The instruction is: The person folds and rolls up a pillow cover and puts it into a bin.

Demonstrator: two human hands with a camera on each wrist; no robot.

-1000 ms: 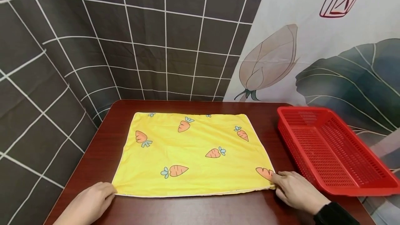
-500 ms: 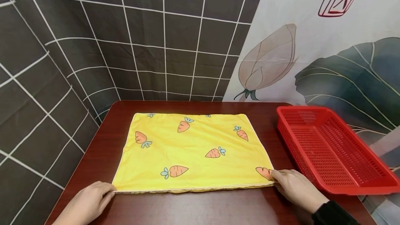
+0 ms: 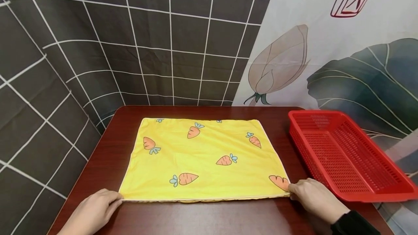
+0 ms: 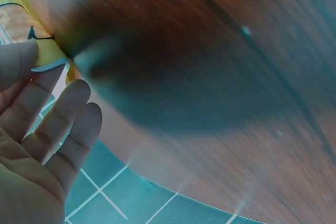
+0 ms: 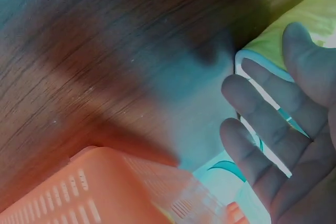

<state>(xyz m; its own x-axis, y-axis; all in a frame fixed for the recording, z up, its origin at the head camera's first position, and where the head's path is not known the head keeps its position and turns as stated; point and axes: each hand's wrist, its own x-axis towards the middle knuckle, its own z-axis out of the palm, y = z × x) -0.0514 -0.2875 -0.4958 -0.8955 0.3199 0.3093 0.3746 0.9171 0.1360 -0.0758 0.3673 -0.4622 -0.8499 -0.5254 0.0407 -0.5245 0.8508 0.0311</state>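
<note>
A yellow cloth [image 3: 202,155] printed with orange carrots lies flat on the dark red wooden table [image 3: 202,217]. My left hand [image 3: 115,200] pinches its near left corner, and my right hand [image 3: 291,192] pinches its near right corner. Both hands rest low on the table. In the left wrist view the cloth's corner [image 4: 50,51] sits at the tips of my upper fingers [image 4: 58,114]; the other fingers lie loosely straight. The right wrist view shows the cloth's edge [image 5: 315,9] between my thumb and forefinger [image 5: 262,93].
A red perforated plastic basket [image 3: 346,155] with nothing in it stands on the table's right side, close to my right hand, and shows in the right wrist view as basket [image 5: 105,192]. Patterned curtains hang behind the table. The table's left edge drops off near my left hand.
The cloth's near edge has shifted slightly away from me and a little to the right, with a lower layer now peeking out. Both hands stayed on their corners.
</note>
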